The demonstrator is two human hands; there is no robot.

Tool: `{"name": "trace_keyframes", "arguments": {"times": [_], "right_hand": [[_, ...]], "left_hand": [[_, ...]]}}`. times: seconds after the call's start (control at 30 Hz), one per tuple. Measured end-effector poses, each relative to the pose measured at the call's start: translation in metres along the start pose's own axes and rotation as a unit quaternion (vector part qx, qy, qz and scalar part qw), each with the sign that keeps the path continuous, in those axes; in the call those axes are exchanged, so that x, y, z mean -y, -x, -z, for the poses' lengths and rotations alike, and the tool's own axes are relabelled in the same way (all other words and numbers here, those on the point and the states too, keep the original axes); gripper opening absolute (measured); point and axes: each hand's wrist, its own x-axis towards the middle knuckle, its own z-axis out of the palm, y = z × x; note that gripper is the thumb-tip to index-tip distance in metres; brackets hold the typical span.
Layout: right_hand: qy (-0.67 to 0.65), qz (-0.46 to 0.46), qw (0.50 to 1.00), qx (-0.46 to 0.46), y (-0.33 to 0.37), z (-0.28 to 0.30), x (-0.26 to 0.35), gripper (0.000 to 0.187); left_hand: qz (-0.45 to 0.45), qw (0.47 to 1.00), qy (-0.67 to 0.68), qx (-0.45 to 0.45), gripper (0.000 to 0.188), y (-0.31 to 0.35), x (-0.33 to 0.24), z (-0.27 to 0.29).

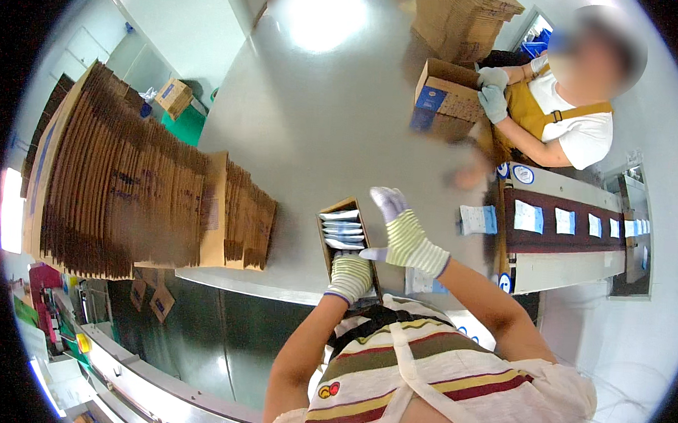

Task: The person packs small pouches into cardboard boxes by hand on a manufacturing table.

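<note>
An open narrow cardboard box (362,210) stands at the table's near edge. Several white and blue packets (343,230) are lined up in a row in its far part. My left hand (350,276), in a striped knit glove, reaches into the near part of the box beside the packets; its fingertips are mostly hidden there. My right hand (408,233), gloved likewise, hovers at the box's right side with fingers stretched out and thumb apart, holding nothing. Partly under my right wrist, another packet (424,282) lies on the table.
Stacks of flattened cardboard boxes (128,180) fill the left side. At right, a conveyor belt (564,242) carries spaced packets, with one packet (478,220) at its end. Across the metal table (305,119), a person in gloves handles an open carton (450,95).
</note>
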Motion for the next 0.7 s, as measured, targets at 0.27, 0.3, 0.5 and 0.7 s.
{"name": "trace_keyframes", "arguments": {"times": [0.27,0.3,0.5,0.7], "right_hand": [[-0.103,0.040,0.988,0.105,0.066,0.015,0.035,0.043],[-0.120,0.066,0.983,0.118,0.071,0.011,0.040,0.039],[-0.070,0.135,0.948,0.281,0.060,-0.019,0.063,0.039],[0.133,0.184,0.950,0.216,0.042,-0.080,0.032,0.020]], "left_hand": [[0.135,0.963,0.139,-0.187,0.031,0.082,0.002,0.097],[0.220,0.943,0.160,-0.190,0.031,0.091,0.009,0.087],[0.180,0.954,0.189,-0.147,0.032,0.062,0.043,0.050],[0.128,0.926,0.196,-0.297,0.021,0.047,0.054,0.132]]}}
